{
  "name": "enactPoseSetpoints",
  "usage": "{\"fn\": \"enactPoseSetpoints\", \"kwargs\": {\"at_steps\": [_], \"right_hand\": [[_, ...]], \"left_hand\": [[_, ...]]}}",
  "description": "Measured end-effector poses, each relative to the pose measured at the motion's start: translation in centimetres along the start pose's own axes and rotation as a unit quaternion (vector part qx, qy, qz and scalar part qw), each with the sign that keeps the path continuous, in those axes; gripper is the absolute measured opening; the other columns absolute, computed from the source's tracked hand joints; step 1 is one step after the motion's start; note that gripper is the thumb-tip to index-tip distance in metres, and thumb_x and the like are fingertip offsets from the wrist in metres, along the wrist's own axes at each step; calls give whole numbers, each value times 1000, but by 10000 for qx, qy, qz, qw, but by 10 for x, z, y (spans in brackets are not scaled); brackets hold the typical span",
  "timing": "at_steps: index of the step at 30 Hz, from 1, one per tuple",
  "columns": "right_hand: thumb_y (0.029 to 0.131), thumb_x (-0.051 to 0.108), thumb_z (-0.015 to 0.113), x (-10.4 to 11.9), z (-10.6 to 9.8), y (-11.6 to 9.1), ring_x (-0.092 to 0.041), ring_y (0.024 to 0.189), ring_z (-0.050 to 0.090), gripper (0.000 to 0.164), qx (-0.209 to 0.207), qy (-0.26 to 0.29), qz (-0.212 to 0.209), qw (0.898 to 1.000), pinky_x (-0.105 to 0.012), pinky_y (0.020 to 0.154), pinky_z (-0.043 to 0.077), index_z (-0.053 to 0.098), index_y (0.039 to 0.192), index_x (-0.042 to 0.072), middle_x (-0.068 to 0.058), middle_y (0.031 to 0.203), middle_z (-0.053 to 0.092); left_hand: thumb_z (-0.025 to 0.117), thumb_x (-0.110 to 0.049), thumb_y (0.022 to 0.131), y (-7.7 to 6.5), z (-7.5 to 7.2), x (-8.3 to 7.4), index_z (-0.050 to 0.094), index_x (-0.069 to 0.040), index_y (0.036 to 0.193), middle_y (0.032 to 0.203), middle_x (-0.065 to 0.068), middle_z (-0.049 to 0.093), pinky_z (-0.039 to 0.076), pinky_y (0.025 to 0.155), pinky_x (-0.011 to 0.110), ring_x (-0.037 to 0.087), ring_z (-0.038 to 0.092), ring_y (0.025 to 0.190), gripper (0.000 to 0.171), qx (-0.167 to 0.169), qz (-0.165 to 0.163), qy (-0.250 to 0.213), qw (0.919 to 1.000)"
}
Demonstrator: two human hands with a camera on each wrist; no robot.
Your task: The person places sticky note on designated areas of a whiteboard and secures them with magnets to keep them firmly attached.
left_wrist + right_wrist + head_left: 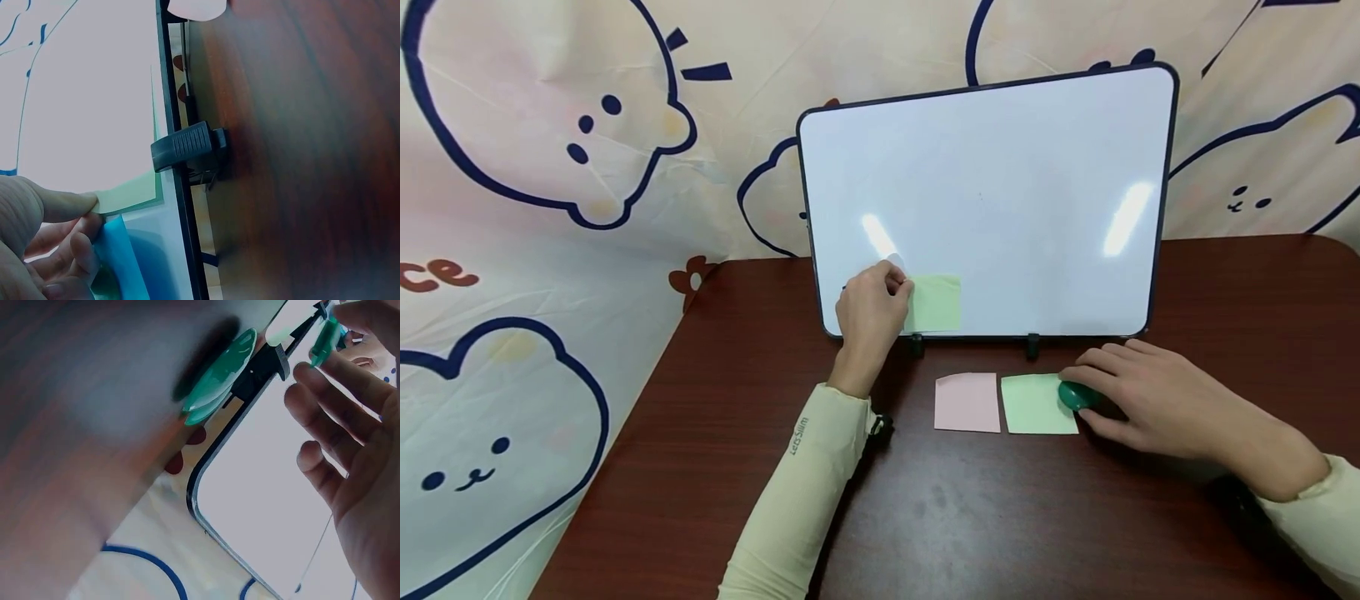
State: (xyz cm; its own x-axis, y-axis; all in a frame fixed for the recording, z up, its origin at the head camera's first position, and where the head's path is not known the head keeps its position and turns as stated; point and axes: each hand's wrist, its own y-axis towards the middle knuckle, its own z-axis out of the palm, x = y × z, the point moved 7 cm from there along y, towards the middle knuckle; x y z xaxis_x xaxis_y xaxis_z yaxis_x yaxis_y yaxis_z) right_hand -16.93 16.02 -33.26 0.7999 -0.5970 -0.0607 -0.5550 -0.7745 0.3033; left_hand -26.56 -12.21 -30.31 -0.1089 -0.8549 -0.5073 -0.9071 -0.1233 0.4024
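Note:
My left hand [872, 308] pinches the left edge of a light green sticky note [936, 304], which lies against the whiteboard [1000, 183] near its lower left. In the left wrist view, a blue paper [128, 262] shows beside my fingers, with a green piece partly hidden behind them. My right hand [1157, 400] holds a small glossy green rounded object [1077, 396] between thumb and fingers, over the right end of another light green note [1033, 406] on the table. A pink note [967, 402] lies left of that one.
The whiteboard stands tilted on black clip feet [1032, 346] at the back of the dark wooden table [925, 517]. A glossy green oval thing [219, 378] appears on the table in the right wrist view. A cartoon-printed cloth [512, 275] hangs behind.

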Motion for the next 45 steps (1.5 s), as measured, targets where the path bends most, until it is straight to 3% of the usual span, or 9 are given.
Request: {"fn": "enactPoseSetpoints", "kwargs": {"at_steps": [8, 18, 24, 31, 45], "right_hand": [[77, 33, 79, 10, -7, 22, -19, 97, 66, 45, -86, 107, 78, 9999, -42, 83, 55, 70, 118, 18, 1, 110, 69], [88, 36, 65, 16, -23, 52, -13, 88, 64, 38, -886, 184, -244, 9956, -36, 75, 52, 67, 118, 14, 3, 105, 68], [82, 33, 71, 22, -31, 69, -18, 91, 64, 43, -1013, 152, -217, 9945, -37, 75, 53, 66, 118, 11, -2, 105, 68], [83, 33, 69, 29, -38, 88, -21, 89, 64, 42, -1271, 149, -301, 9913, -39, 74, 54, 67, 117, 9, -5, 104, 68], [82, 31, 71, 32, -31, 118, -23, 88, 64, 36, -1468, 94, -329, 9886, -40, 78, 54, 68, 109, 7, -5, 101, 68]], "left_hand": [[72, -25, 92, 2, 1, 0, 73, -14, 92, 86, 1, 75, 52, 58, 32, 17, 68, 71, 11, 93, -62, -18, 9999], [73, -25, 91, 2, 0, 3, 74, -14, 92, 85, 1, 75, 52, 60, 33, 17, 68, 73, 11, 86, -70, -119, 9999], [73, -25, 91, 2, 0, 4, 74, -14, 92, 85, 1, 75, 52, 60, 33, 17, 68, 73, 11, 69, -76, -137, 9999], [73, -26, 91, 2, 1, 4, 73, -15, 92, 85, 1, 75, 52, 59, 32, 17, 68, 72, 11, 113, -76, -147, 9998], [73, -26, 92, 2, 0, 5, 73, -15, 92, 86, 0, 75, 53, 61, 32, 16, 68, 73, 10, 76, -90, -119, 9999]]}}
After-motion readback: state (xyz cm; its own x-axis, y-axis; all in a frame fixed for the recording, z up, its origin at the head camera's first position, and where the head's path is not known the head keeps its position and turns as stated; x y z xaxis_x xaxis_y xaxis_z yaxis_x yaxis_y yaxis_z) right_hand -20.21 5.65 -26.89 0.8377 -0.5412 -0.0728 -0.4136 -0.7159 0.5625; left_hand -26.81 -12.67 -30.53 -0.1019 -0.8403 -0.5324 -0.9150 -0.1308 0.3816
